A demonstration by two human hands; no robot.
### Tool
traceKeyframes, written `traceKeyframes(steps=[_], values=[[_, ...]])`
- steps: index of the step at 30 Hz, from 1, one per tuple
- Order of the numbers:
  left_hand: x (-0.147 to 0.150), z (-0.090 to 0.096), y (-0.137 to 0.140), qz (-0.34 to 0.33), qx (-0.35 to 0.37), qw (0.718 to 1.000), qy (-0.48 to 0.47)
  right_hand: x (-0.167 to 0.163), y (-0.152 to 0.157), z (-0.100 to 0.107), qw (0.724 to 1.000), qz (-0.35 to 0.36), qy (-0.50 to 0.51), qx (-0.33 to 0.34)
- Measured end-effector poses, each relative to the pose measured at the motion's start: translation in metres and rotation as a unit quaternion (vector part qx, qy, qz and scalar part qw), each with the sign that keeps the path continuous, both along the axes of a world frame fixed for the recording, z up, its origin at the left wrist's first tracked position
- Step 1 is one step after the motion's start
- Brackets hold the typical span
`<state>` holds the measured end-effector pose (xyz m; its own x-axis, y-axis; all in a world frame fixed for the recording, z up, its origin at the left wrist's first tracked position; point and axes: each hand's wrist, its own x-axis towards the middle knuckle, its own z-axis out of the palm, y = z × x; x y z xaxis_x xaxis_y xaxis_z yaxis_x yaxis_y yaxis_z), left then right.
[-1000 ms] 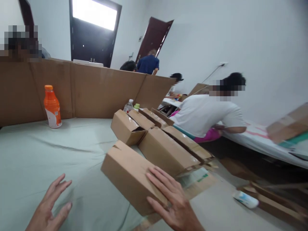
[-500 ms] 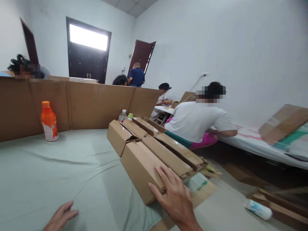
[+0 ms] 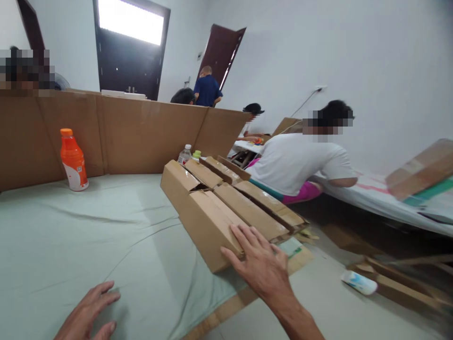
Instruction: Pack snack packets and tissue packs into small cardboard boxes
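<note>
My right hand (image 3: 258, 257) rests against the near end of a long cardboard box (image 3: 208, 231), fingers spread over its top edge and thumb on its side. Beside it lies a second cardboard box (image 3: 251, 210), with a third box (image 3: 272, 200) further right. Behind them, a shorter box (image 3: 180, 182) touches the far end of the nearest one. My left hand (image 3: 92, 309) hovers low over the pale green cloth (image 3: 116, 241), fingers apart and holding nothing.
Tall cardboard panels (image 3: 148, 137) wall off the table's back. An orange bottle (image 3: 73, 160) stands before them; a clear bottle (image 3: 184, 155) stands behind the boxes. A person in a white shirt (image 3: 300, 163) sits to the right. On the floor lie a white canister (image 3: 359, 282) and an open carton (image 3: 406, 288).
The near long box has slid away from me against the shorter box, closing the gap, with my right hand on it. The view has tilted down. My left hand shows more fully.
</note>
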<state>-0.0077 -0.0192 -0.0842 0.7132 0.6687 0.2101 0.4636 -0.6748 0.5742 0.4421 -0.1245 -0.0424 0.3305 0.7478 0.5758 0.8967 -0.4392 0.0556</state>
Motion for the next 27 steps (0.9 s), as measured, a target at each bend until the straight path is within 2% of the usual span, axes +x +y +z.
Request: traceKeyframes(steps=[4, 7, 10, 13, 15, 17, 19, 21, 24, 27], values=[[-0.001, 0.001, -0.006, 0.019, -0.016, 0.999, 0.02, 0.006, -0.001, 0.01, 0.999, 0.001, -0.02, -0.048], [-0.001, 0.005, -0.011, 0.038, -0.027, 0.999, 0.019, 0.007, -0.002, 0.01, 0.998, 0.013, -0.035, -0.056], [-0.005, 0.012, -0.017, 0.032, -0.036, 0.998, 0.032, -0.005, -0.011, 0.012, 0.998, 0.02, -0.068, -0.003], [-0.012, 0.02, -0.022, 0.035, -0.04, 0.998, 0.045, -0.03, -0.024, 0.018, 0.992, 0.041, -0.096, 0.07], [-0.016, 0.023, -0.025, 0.051, -0.042, 0.996, 0.053, -0.053, -0.026, 0.021, 0.987, 0.091, -0.09, 0.092], [-0.019, 0.025, -0.026, 0.067, -0.041, 0.995, 0.066, -0.078, -0.015, 0.016, 0.979, 0.173, -0.06, 0.09], [-0.021, 0.028, -0.027, 0.071, -0.022, 0.993, 0.088, -0.098, 0.006, -0.001, 0.965, 0.253, -0.02, 0.063], [-0.025, 0.031, -0.025, 0.078, 0.014, 0.991, 0.109, -0.11, 0.03, -0.029, 0.956, 0.292, 0.009, 0.023], [-0.035, 0.034, -0.018, 0.115, 0.06, 0.984, 0.124, -0.113, 0.056, -0.079, 0.955, 0.29, 0.033, -0.042], [-0.047, 0.034, -0.006, 0.158, 0.089, 0.974, 0.134, -0.104, 0.062, -0.118, 0.955, 0.285, 0.048, -0.068]])
